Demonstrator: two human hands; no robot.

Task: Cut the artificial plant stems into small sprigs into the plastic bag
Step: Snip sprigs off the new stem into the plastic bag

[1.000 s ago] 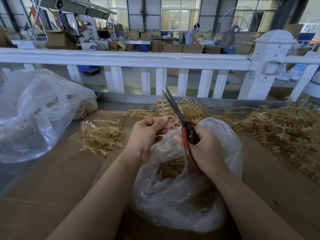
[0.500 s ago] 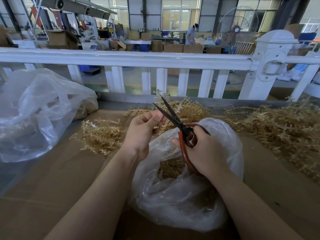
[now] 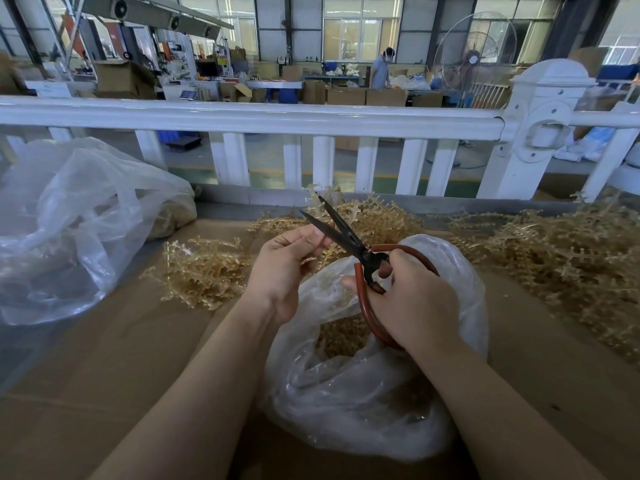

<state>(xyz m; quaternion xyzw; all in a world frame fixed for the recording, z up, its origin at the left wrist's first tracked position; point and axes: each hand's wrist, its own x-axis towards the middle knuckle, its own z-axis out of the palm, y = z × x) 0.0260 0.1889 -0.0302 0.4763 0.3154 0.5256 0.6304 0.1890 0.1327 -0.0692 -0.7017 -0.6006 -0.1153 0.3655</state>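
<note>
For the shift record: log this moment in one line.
right hand grips scissors, blades open | left hand pinches stem | plastic bag below

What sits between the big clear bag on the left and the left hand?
In the head view, a loose clump of tan plastic plant stems lies on the cardboard between the large clear plastic bag and the left hand.

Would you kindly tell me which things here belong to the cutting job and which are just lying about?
In use:
scissors in the right hand
stem piece pinched by the left hand
plastic bag
uncut stem piles

Lying about:
second bag, far left
white railing
standing fan
</note>
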